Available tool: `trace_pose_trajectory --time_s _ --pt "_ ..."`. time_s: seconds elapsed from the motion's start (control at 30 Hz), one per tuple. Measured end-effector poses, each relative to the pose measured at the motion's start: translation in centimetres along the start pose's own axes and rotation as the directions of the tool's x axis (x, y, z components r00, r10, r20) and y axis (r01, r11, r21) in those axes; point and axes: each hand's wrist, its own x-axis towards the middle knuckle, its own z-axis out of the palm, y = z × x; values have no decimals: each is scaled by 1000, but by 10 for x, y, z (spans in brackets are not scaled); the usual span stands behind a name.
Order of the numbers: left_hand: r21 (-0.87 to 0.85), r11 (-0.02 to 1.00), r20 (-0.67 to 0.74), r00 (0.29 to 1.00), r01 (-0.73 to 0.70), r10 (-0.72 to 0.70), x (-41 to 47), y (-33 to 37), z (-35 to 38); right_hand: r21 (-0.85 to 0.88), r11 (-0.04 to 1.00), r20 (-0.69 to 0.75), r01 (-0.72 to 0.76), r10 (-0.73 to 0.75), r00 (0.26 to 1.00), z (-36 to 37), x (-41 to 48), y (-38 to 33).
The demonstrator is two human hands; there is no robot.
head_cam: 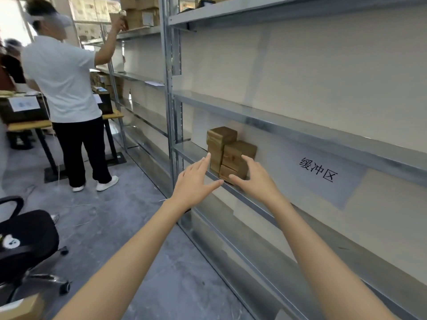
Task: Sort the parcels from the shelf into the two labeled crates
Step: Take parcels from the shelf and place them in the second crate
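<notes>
Several small brown cardboard parcels (231, 153) are stacked in two columns on a grey metal shelf (258, 199), against the white back wall. My left hand (196, 181) reaches toward the left side of the stack with fingers straight and spread, its fingertips close to the taller column. My right hand (254, 179) is at the front right of the lower column, fingers spread, thumb near the bottom parcel; neither hand grips a parcel. A dark crate (23, 109) with a white label stands on a table far left.
A person in a white shirt (67, 88) stands at the left, reaching to an upper shelf. A black office chair (25, 245) is at lower left. A paper sign with black characters (318, 169) hangs on the wall. A cardboard box (20, 308) sits at the bottom left corner.
</notes>
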Motion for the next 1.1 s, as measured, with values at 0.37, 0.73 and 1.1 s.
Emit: trace_pose_trajectory --time_s 0.37,0.73,1.1 --pt "-34 998 63 996 -57 59 168 -36 70 27 995 20 -100 100 995 25 168 68" --pt "-87 972 136 964 -220 230 303 -82 146 -34 951 -7 -306 306 952 68 275 124" --pt "-174 926 257 892 -336 373 390 -123 209 11 820 104 -572 568 817 133 361 155"
